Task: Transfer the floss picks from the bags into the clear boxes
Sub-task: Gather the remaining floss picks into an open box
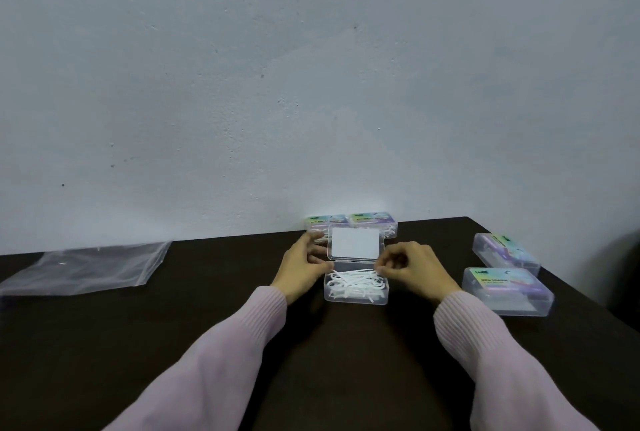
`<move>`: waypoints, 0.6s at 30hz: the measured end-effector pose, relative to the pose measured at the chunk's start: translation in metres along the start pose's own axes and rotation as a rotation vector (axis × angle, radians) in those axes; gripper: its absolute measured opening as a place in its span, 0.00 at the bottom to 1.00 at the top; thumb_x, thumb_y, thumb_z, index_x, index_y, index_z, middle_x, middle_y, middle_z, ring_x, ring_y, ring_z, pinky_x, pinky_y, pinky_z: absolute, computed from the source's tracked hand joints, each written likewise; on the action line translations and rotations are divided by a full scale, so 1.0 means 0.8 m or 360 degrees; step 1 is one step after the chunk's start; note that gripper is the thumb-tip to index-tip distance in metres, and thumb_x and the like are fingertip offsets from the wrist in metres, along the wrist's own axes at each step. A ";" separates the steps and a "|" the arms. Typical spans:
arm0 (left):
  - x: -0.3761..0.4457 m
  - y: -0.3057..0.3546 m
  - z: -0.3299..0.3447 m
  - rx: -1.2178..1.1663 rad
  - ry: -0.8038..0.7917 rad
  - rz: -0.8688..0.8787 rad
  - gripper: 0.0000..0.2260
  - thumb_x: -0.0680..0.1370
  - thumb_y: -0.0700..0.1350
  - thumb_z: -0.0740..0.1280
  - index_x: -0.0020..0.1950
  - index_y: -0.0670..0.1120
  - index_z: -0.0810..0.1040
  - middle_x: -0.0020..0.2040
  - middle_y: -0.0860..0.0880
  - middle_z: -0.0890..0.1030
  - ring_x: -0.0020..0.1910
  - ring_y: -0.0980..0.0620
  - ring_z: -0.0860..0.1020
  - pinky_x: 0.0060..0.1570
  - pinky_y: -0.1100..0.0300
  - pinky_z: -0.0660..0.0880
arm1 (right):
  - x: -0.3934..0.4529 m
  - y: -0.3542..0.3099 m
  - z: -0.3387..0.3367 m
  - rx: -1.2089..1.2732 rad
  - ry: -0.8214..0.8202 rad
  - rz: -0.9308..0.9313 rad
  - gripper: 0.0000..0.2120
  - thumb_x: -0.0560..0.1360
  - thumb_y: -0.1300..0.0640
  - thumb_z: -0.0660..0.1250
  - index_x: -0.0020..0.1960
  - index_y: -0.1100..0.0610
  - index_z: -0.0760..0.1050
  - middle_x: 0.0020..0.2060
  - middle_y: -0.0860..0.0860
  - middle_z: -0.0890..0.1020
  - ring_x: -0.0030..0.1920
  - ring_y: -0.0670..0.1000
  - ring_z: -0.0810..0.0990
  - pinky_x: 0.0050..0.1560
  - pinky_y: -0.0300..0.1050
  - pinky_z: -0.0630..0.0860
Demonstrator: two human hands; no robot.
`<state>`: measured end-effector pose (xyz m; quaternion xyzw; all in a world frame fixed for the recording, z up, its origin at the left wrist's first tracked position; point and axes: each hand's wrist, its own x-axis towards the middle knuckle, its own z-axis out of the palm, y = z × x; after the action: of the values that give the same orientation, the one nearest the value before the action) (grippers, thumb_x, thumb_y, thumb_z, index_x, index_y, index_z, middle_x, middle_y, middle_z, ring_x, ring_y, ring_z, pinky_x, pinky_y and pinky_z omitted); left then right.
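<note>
While labels blur, seemingly unreadable, box (pixel 356 286) open

One head-worn wide-angle view looks forward and slightly down from the person's position. It faces a pale wall (pixel 311 66), which fills the upper half. The dark desk (pixel 173 344) occupies the lower half at close range, with both sleeved forearms entering from the bottom edge.

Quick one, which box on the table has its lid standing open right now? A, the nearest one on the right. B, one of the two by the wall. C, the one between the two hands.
C: the box between the hands has its lid raised, with floss picks showing inside.
</note>
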<state>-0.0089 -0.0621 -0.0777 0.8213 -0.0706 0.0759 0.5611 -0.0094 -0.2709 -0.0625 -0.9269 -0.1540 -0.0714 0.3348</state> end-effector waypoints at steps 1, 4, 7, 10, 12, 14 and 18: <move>0.000 0.000 -0.001 0.0001 -0.0008 0.0007 0.21 0.73 0.34 0.70 0.64 0.43 0.71 0.51 0.49 0.80 0.41 0.55 0.77 0.40 0.68 0.76 | 0.001 0.000 0.000 0.0023 -0.0005 0.0029 0.04 0.71 0.55 0.72 0.39 0.48 0.78 0.37 0.46 0.81 0.40 0.44 0.78 0.46 0.40 0.76; 0.001 -0.001 -0.002 0.0021 0.0028 0.0047 0.14 0.73 0.36 0.70 0.57 0.45 0.75 0.51 0.48 0.81 0.39 0.56 0.77 0.40 0.68 0.76 | 0.001 -0.003 0.002 0.0196 0.0025 0.0100 0.04 0.71 0.59 0.72 0.43 0.53 0.77 0.40 0.48 0.81 0.40 0.42 0.77 0.41 0.30 0.72; 0.001 -0.001 -0.003 0.0097 0.0109 0.0071 0.11 0.75 0.38 0.69 0.55 0.48 0.76 0.49 0.52 0.81 0.39 0.57 0.78 0.42 0.68 0.75 | 0.000 -0.006 0.008 0.0377 0.0128 0.0202 0.10 0.70 0.62 0.72 0.45 0.55 0.72 0.40 0.49 0.80 0.40 0.44 0.77 0.38 0.31 0.71; 0.000 0.000 -0.004 0.0198 0.0172 0.0081 0.10 0.75 0.39 0.70 0.52 0.51 0.75 0.47 0.56 0.80 0.41 0.57 0.79 0.43 0.67 0.75 | 0.000 -0.009 0.010 0.0575 0.0159 0.0297 0.13 0.72 0.64 0.70 0.51 0.56 0.68 0.42 0.51 0.80 0.42 0.46 0.78 0.43 0.36 0.74; 0.000 0.000 -0.005 0.0233 0.0206 0.0090 0.10 0.75 0.39 0.69 0.52 0.51 0.76 0.48 0.56 0.81 0.43 0.56 0.80 0.47 0.64 0.77 | 0.000 -0.009 0.010 0.0657 0.0107 0.0327 0.16 0.74 0.65 0.67 0.57 0.54 0.66 0.44 0.52 0.79 0.46 0.49 0.79 0.49 0.42 0.77; 0.000 0.000 -0.005 0.0195 0.0224 0.0097 0.09 0.77 0.38 0.66 0.53 0.51 0.77 0.49 0.54 0.82 0.43 0.56 0.81 0.50 0.62 0.78 | 0.001 -0.010 0.010 0.0753 0.0053 0.0353 0.16 0.76 0.65 0.63 0.61 0.54 0.67 0.47 0.54 0.79 0.49 0.52 0.79 0.51 0.45 0.78; -0.003 0.003 -0.003 -0.0001 0.0182 0.0101 0.06 0.80 0.42 0.62 0.51 0.52 0.76 0.49 0.53 0.81 0.46 0.55 0.81 0.52 0.58 0.78 | 0.004 -0.020 0.011 0.1069 0.0042 0.0499 0.09 0.81 0.55 0.54 0.56 0.56 0.71 0.49 0.57 0.79 0.44 0.50 0.79 0.40 0.38 0.76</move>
<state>-0.0121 -0.0609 -0.0751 0.8128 -0.0645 0.1406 0.5617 -0.0113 -0.2532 -0.0588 -0.7768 -0.0206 0.0234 0.6290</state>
